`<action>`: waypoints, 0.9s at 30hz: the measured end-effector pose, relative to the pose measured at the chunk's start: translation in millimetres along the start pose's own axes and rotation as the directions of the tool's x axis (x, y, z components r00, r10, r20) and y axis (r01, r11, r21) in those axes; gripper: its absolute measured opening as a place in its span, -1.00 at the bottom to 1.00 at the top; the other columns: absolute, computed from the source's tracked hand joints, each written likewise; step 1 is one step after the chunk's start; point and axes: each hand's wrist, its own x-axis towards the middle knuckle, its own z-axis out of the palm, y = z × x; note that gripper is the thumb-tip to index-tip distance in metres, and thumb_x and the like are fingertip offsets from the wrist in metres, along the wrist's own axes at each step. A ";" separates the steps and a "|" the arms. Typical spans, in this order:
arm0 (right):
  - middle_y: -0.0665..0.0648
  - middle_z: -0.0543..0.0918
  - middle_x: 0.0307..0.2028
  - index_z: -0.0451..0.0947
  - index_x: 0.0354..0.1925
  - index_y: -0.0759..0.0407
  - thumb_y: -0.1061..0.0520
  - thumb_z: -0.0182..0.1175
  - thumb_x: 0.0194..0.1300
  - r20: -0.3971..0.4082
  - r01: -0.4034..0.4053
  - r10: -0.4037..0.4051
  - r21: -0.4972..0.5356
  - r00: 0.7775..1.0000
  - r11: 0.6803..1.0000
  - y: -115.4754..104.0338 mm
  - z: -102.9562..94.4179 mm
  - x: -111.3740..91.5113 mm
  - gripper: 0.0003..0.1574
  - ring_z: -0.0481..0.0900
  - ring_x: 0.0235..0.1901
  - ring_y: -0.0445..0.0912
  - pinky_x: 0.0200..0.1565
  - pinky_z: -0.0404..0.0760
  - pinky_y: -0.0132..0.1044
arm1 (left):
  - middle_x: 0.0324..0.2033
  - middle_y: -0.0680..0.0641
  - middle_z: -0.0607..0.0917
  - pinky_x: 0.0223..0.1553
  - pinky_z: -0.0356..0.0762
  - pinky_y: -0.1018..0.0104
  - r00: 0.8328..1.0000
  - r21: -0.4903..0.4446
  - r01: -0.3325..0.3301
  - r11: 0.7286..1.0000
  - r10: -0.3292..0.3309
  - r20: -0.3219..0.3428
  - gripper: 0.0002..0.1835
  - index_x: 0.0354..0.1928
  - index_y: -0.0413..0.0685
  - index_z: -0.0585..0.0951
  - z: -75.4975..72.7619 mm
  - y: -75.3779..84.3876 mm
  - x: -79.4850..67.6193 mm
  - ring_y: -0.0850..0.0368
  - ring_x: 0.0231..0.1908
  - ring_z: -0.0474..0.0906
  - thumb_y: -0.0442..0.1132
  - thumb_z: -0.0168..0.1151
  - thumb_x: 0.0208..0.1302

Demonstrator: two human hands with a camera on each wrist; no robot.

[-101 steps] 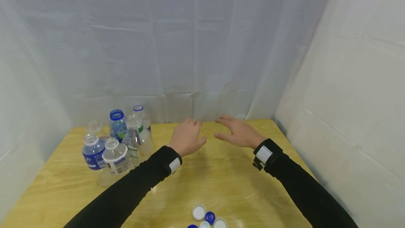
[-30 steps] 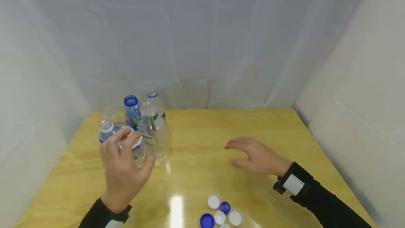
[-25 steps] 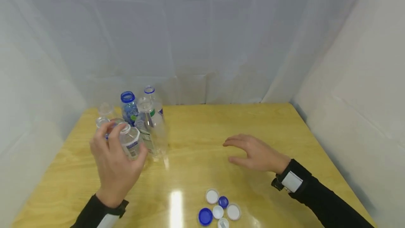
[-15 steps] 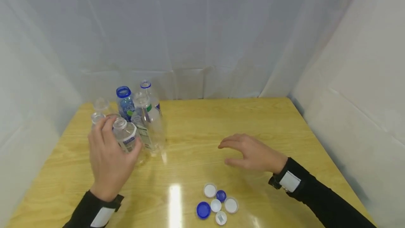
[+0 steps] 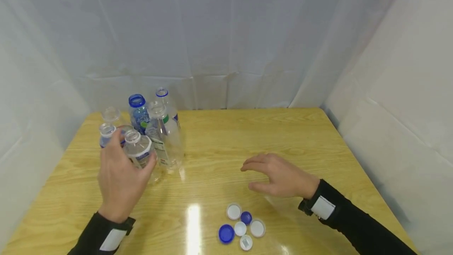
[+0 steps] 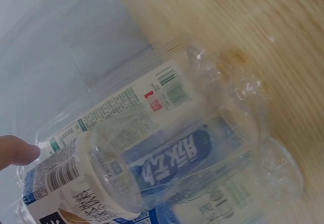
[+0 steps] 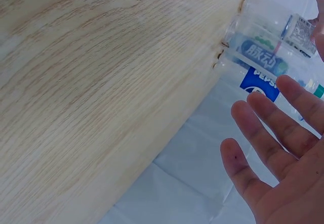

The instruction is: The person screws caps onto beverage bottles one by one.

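Left hand (image 5: 122, 176) curled round the near clear bottle (image 5: 138, 149), left side of the surface (image 5: 209, 141), crowded by other bottles (image 5: 138, 114). Squeeze lightly, plastic's probably thin; draw it nearward, neighbours could tip if brushed. 6 caps (image 5: 240, 228) lie near, centre. Right hand (image 5: 279, 175), farther right: fingers parted, holding nothing.

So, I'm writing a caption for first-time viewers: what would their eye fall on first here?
Probably the crowded bottles on the left of the table, where the left hand grips the clear front bottle. Next, perhaps, the six blue and white caps grouped in the foreground. Beyond and right of them is the right hand, holding nothing.
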 end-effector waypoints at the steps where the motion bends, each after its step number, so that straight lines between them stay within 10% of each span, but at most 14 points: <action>1: 0.05 0.60 0.24 0.56 0.27 0.02 -0.14 0.26 0.39 0.000 0.002 -0.002 0.001 1.000 1.000 0.0 0.7 -0.3 -0.44 0.56 0.23 -0.04 0.26 0.54 -0.02 | 0.15 -0.41 0.50 -0.22 0.53 -0.31 1.000 0.004 0.012 1.000 -0.012 0.005 0.08 0.52 -0.16 0.15 0.0 0.0 -0.9 -0.37 0.04 0.48 -0.17 0.55 -0.02; 19: 0.03 0.59 0.26 0.56 0.28 -0.01 -0.28 0.10 0.47 0.052 -0.053 0.051 0.034 0.997 0.998 -2.9 7.5 -9.6 -0.40 0.53 0.26 -0.04 0.29 0.51 0.02 | 0.04 -0.39 0.53 -0.22 0.56 -0.27 1.000 0.033 -0.020 0.999 0.020 0.015 -0.10 0.32 -0.38 0.35 5.4 -4.5 -13.2 -0.32 -0.06 0.51 -0.11 0.54 -0.02; 27: 0.06 0.59 0.27 0.55 0.29 -0.03 -0.31 0.07 0.48 0.056 -0.083 0.080 0.055 0.995 0.995 -2.3 7.7 -13.9 -0.39 0.53 0.26 -0.03 0.29 0.51 0.03 | 0.02 -0.38 0.50 -0.60 0.55 -0.11 0.999 0.032 -0.045 0.998 0.044 0.024 -0.14 0.27 -0.36 0.35 8.9 -3.3 -14.8 -0.27 -0.30 0.56 -0.08 0.53 0.01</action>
